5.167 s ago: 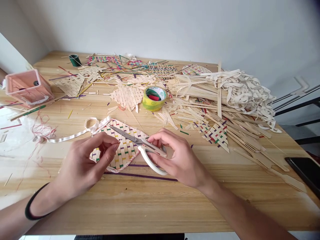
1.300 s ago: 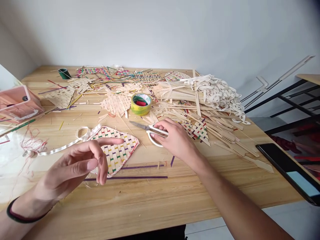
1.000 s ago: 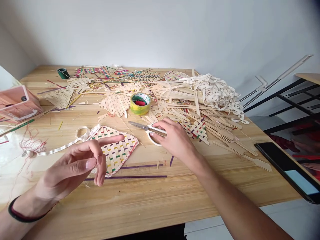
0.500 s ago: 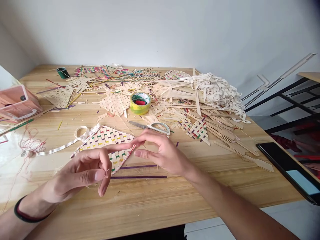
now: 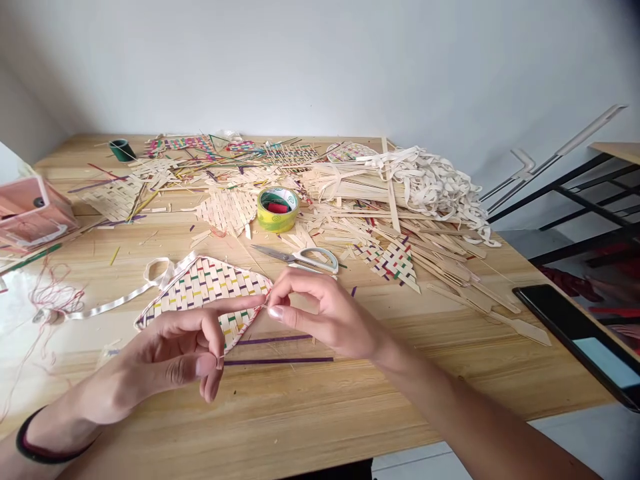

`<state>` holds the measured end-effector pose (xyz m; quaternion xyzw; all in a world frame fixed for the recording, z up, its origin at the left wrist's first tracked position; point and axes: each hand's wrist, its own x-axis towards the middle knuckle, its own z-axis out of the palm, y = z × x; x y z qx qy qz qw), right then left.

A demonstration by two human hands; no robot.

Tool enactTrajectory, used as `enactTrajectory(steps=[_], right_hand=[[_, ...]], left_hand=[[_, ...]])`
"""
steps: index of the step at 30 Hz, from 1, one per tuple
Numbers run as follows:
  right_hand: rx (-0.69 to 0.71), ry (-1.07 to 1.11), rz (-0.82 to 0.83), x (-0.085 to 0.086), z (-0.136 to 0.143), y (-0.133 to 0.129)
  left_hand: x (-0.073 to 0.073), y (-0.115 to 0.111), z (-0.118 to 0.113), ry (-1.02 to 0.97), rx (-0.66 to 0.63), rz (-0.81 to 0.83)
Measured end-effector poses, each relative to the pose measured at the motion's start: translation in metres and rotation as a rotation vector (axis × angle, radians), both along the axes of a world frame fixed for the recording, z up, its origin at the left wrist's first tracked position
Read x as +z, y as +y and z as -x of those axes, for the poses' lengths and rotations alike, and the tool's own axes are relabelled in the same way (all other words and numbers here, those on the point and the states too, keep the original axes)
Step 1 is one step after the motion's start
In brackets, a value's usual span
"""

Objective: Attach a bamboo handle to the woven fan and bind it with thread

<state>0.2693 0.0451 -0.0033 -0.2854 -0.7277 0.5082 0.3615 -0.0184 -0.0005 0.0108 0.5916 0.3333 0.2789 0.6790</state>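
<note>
My left hand [image 5: 173, 353] points its index finger at the right corner of a woven bamboo piece [image 5: 205, 287] with coloured strips and a bound edge. Its thumb presses against the curled fingers, where a tiny thin end shows, too small to name. At that same corner my right hand [image 5: 320, 310] pinches thumb and index finger together beside the left fingertip. What lies in this pinch is too fine to make out. White ribbon [image 5: 120, 303] trails from the woven piece's top left. Behind my right hand lie scissors [image 5: 305, 257], and purple strips [image 5: 280, 361] lie in front.
A tape roll [image 5: 278, 209] stands mid-table among bamboo scraps. Bundled strips [image 5: 355, 183] and tangled white ribbon [image 5: 440, 180] fill the back right. A phone [image 5: 575, 340] rests at the right edge. Red thread [image 5: 57, 293] and a pink box [image 5: 35, 210] are at left.
My right thumb and index finger have closed together at the woven piece's corner. My left hand has shifted slightly down, its index finger still stretched toward the corner.
</note>
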Motion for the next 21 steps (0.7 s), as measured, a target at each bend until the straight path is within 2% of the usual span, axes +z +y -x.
enactTrajectory(steps=[2, 5, 9, 13, 21], right_hand=[[0.053, -0.003, -0.060, 0.007, -0.006, 0.001], [0.108, -0.106, -0.147, 0.022, -0.025, 0.007], [0.143, -0.532, -0.168, 0.037, -0.062, 0.020], [0.137, -0.830, -0.007, 0.034, -0.089, 0.032], [0.004, -0.927, 0.079, 0.024, -0.104, 0.042]], left_hand=[[0.006, 0.000, -0.003, 0.055, -0.005, 0.004], [0.010, -0.002, -0.003, 0.206, 0.033, -0.148], [0.006, -0.003, 0.003, 0.439, 0.070, -0.365], [-0.003, -0.002, 0.009, 0.564, 0.065, -0.518], [-0.014, 0.000, 0.021, 0.629, 0.059, -0.678]])
